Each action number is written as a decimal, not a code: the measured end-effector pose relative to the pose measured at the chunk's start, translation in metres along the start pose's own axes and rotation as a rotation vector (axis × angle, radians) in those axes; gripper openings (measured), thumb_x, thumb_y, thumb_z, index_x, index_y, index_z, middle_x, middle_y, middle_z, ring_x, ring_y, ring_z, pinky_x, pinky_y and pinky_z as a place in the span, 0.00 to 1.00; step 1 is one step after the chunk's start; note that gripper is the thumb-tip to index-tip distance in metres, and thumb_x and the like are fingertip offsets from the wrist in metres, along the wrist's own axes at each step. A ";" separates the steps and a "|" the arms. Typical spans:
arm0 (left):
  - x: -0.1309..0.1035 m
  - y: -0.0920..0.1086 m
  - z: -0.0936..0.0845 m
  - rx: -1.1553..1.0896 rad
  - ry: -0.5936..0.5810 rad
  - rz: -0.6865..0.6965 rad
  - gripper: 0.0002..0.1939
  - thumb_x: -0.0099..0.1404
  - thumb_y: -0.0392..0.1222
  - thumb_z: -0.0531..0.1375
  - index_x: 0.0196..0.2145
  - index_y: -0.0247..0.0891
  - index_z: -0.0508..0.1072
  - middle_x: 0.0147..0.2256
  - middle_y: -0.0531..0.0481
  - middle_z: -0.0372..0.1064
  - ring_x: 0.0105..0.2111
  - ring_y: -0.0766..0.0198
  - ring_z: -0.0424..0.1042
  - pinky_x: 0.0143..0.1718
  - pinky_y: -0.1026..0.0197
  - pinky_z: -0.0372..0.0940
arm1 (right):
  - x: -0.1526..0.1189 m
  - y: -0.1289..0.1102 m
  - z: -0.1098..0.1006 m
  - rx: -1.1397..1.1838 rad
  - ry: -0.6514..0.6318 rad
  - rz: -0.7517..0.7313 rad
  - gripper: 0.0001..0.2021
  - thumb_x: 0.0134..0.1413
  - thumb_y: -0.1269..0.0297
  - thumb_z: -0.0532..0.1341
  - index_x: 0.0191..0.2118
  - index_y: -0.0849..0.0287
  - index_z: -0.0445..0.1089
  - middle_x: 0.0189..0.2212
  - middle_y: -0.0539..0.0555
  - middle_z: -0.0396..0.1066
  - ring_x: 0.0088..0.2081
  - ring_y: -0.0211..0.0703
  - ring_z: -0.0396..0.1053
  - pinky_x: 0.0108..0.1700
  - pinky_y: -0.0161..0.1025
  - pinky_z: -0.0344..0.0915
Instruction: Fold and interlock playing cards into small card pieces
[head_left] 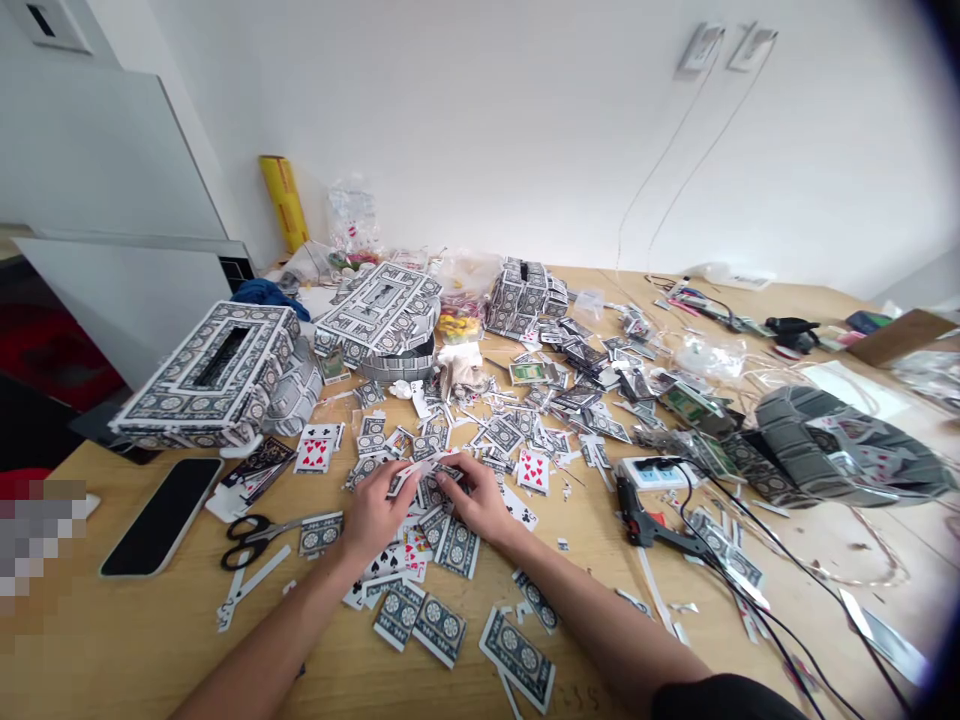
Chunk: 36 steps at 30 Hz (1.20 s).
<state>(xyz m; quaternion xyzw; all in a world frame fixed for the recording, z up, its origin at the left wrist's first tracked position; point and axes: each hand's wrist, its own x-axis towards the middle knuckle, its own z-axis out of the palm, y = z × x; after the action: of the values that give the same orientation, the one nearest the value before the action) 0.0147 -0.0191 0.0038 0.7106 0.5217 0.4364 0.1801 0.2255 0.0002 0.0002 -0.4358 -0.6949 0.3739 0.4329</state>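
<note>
My left hand (377,512) and my right hand (474,500) meet over the middle of a wooden table (150,640). Together they pinch a small folded piece of playing card (421,470) between the fingertips, just above a litter of cut patterned cards (442,545). Face-up cards with red hearts (533,469) and black spades lie around the hands. Black-handled scissors (253,538) rest on the table to the left of my left hand.
A black phone (161,515) lies at the left. Boxes covered in card backs (214,375) stand at the back left and centre. A black glue gun (652,525) with cables and a white power strip (654,472) sit to the right. Plastic bags and wires crowd the far right.
</note>
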 end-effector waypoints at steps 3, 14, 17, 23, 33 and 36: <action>0.000 0.000 0.001 0.006 0.010 -0.017 0.10 0.76 0.49 0.59 0.43 0.42 0.77 0.39 0.47 0.82 0.40 0.56 0.82 0.46 0.57 0.73 | -0.001 0.000 0.001 0.022 -0.023 0.004 0.11 0.68 0.54 0.64 0.46 0.54 0.77 0.40 0.54 0.81 0.39 0.48 0.76 0.44 0.43 0.70; 0.000 0.002 0.000 0.008 -0.014 -0.039 0.12 0.76 0.50 0.58 0.43 0.42 0.77 0.39 0.45 0.82 0.40 0.55 0.82 0.45 0.56 0.74 | -0.001 0.003 0.005 0.124 -0.039 0.067 0.16 0.65 0.50 0.67 0.51 0.54 0.76 0.42 0.56 0.82 0.36 0.46 0.77 0.35 0.40 0.72; 0.000 0.001 0.000 -0.001 -0.017 -0.034 0.11 0.76 0.49 0.58 0.43 0.42 0.77 0.40 0.46 0.82 0.40 0.55 0.82 0.45 0.56 0.74 | -0.001 0.004 0.005 0.164 -0.036 0.067 0.16 0.64 0.50 0.68 0.51 0.53 0.76 0.42 0.56 0.82 0.39 0.48 0.79 0.38 0.42 0.74; 0.000 -0.001 0.002 -0.024 0.027 -0.033 0.11 0.76 0.50 0.58 0.45 0.42 0.76 0.42 0.45 0.82 0.42 0.55 0.82 0.47 0.55 0.74 | -0.001 0.008 0.005 0.191 -0.053 0.073 0.16 0.64 0.50 0.69 0.50 0.54 0.76 0.43 0.56 0.82 0.39 0.47 0.79 0.38 0.41 0.74; -0.001 0.000 0.001 0.005 0.045 -0.018 0.10 0.76 0.48 0.58 0.46 0.42 0.76 0.43 0.46 0.82 0.43 0.55 0.82 0.46 0.56 0.73 | -0.002 0.007 0.005 0.121 -0.079 0.068 0.14 0.65 0.51 0.68 0.47 0.55 0.77 0.40 0.55 0.82 0.35 0.45 0.77 0.36 0.39 0.70; 0.000 -0.001 0.002 0.017 0.053 0.018 0.09 0.76 0.47 0.58 0.47 0.42 0.76 0.43 0.47 0.82 0.43 0.56 0.82 0.45 0.57 0.73 | -0.002 0.005 0.004 0.105 -0.070 0.062 0.14 0.65 0.52 0.67 0.47 0.56 0.77 0.38 0.54 0.82 0.34 0.44 0.76 0.35 0.38 0.69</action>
<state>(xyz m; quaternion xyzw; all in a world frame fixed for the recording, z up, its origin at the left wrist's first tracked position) 0.0159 -0.0186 0.0017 0.7049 0.5238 0.4520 0.1562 0.2236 -0.0001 -0.0065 -0.4205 -0.6753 0.4383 0.4185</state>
